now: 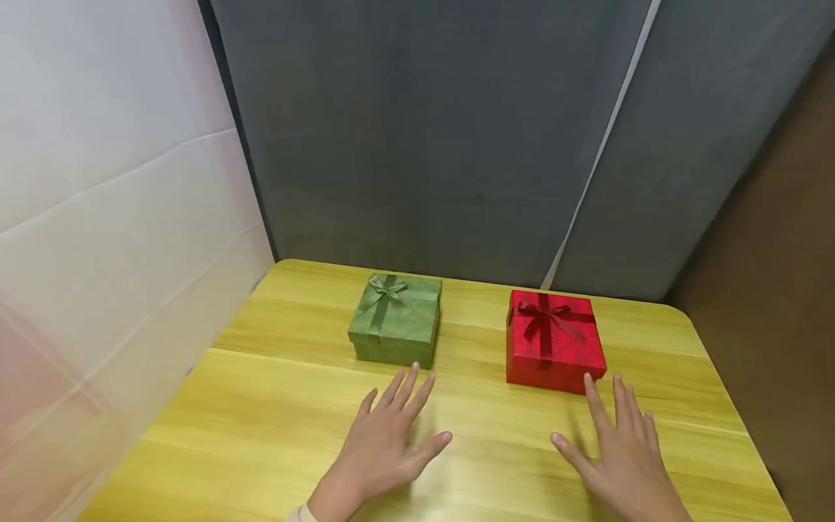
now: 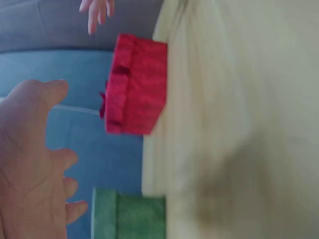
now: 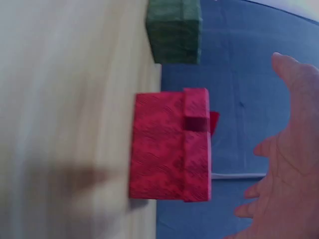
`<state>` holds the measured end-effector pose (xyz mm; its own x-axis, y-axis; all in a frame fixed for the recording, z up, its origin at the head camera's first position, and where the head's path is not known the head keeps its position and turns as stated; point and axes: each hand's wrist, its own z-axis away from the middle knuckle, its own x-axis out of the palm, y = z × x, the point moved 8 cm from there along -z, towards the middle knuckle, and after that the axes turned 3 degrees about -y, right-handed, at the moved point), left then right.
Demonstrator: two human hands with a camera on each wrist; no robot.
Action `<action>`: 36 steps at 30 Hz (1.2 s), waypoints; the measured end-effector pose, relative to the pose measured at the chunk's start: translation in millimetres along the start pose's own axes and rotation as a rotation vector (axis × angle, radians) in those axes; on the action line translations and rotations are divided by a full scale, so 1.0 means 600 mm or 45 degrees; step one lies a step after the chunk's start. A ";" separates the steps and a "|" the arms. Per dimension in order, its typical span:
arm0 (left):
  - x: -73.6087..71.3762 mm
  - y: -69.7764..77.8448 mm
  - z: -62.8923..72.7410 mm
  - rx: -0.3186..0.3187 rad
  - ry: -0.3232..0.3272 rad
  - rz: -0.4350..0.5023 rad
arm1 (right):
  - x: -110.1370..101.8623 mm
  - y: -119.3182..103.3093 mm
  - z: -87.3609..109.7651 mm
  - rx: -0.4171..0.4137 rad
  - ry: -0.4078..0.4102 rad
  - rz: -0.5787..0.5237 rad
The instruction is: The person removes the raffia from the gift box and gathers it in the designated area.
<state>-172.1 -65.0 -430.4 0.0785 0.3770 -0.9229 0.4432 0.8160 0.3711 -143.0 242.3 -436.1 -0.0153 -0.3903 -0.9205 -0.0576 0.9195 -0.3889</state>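
Note:
A green gift box [image 1: 398, 326] with a ribbon bow on its lid stands at the back of the table, left of the middle. To its right stands a red gift box [image 1: 554, 348] with a dark red ribbon and bow. Both lids are on. My left hand [image 1: 385, 449] hovers in front of the green box, palm down, fingers spread and holding nothing. Spread likewise, my right hand [image 1: 626, 457] is over the table before the red box, its fingertips overlapping the box's front corner in the head view. The right wrist view shows the red box [image 3: 164, 149] apart from that hand.
The boxes stand on a yellow wood-grain table [image 1: 261, 420] with a gap between them. Behind it hangs a dark grey curtain [image 1: 417, 138] with a pale strip. A white sheet [image 1: 124, 188] closes the left side, a brown surface [image 1: 770, 275] the right.

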 end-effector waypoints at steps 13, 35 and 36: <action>0.079 0.046 -0.242 0.062 -0.186 0.439 | -0.055 0.128 -0.169 0.250 -0.041 -0.578; 0.131 0.046 -0.346 -0.387 -0.136 1.513 | -0.008 0.176 -0.227 0.618 0.017 -1.180; 0.130 0.046 -0.346 -0.381 -0.129 1.513 | -0.008 0.176 -0.227 0.617 0.019 -1.169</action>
<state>-338.9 78.0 -470.5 0.3688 0.9295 0.0055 -0.1720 0.0624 0.9831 -285.2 334.8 -467.6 -0.1805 -0.9477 -0.2632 0.3542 0.1870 -0.9163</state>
